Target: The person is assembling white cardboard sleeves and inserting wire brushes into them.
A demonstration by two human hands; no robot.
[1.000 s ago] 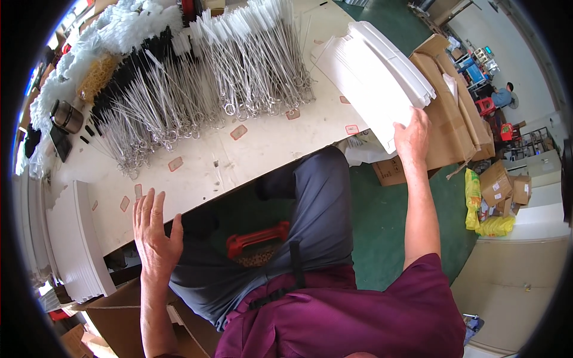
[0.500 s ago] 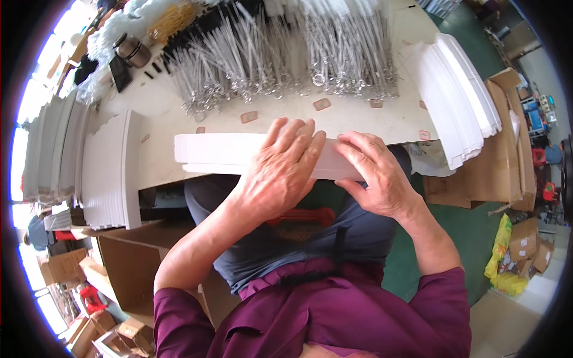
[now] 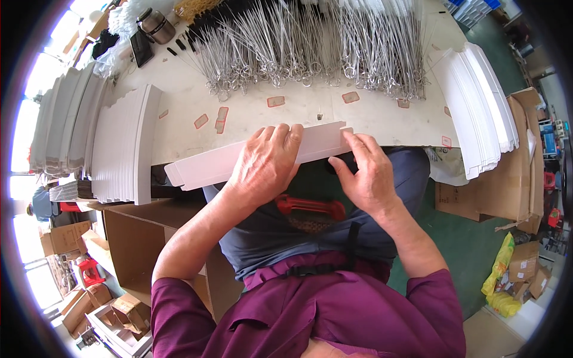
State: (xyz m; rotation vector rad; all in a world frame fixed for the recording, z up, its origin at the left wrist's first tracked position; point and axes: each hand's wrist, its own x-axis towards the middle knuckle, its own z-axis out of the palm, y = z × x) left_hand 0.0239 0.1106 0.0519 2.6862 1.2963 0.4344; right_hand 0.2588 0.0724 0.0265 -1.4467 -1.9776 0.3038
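A long, narrow white cardboard box lies slantwise across the near edge of the table, its right end higher in the view. My left hand is wrapped over its middle from above, the thumb hidden behind the palm. At the right end, my right hand has its fingertips on the small end flap, with the thumb at the lower edge of the box. The far left end of the box sticks out past the table edge over my lap.
Stacks of flat white cartons stand left and right on the table. Thin metal rods with ring ends lie in bundles at the back. A steel flask and dark phone sit back left. Open brown boxes flank my legs.
The box has tilted, its left end lowered and its right end raised. My right hand has moved from the top of the box to its right end flap. The view has shifted slightly.
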